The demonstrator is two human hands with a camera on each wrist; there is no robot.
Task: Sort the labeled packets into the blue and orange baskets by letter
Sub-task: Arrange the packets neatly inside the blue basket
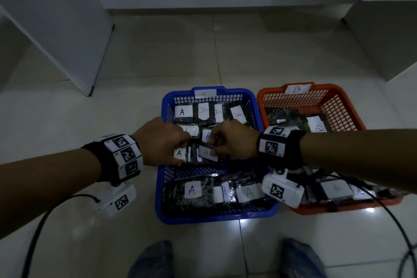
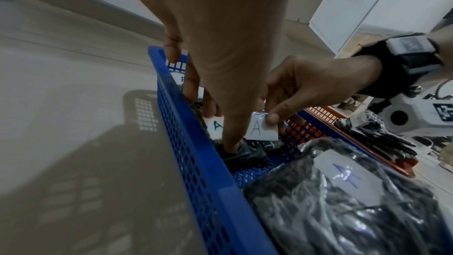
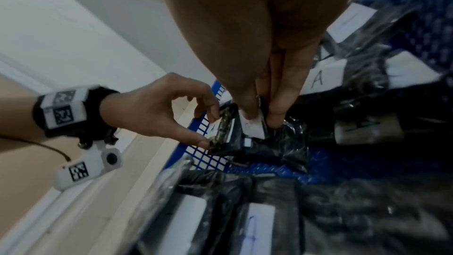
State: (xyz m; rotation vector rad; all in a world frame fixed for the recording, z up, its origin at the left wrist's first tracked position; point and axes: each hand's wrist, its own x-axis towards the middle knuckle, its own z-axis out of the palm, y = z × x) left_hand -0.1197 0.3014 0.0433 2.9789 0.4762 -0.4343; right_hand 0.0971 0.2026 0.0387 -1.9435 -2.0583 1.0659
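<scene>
The blue basket (image 1: 216,215), tagged A, holds several dark packets with white A labels. My left hand (image 1: 182,153) reaches into its middle and grips the edge of one A packet (image 1: 179,153), seen edge-on as the same dark packet (image 3: 220,131) in the right wrist view. My right hand (image 1: 214,149) is just beside it and pinches another A packet (image 1: 206,153) at its white label (image 2: 259,131). The two hands almost touch. The orange basket (image 1: 334,101), tagged B, stands to the right with several packets, one B label (image 1: 318,127) showing.
Both baskets sit on a pale tiled floor. A white cabinet (image 1: 56,18) stands at the back left and another (image 1: 392,18) at the back right. A black cable (image 1: 397,221) trails over the floor on the right. My knees (image 1: 153,259) are at the bottom edge.
</scene>
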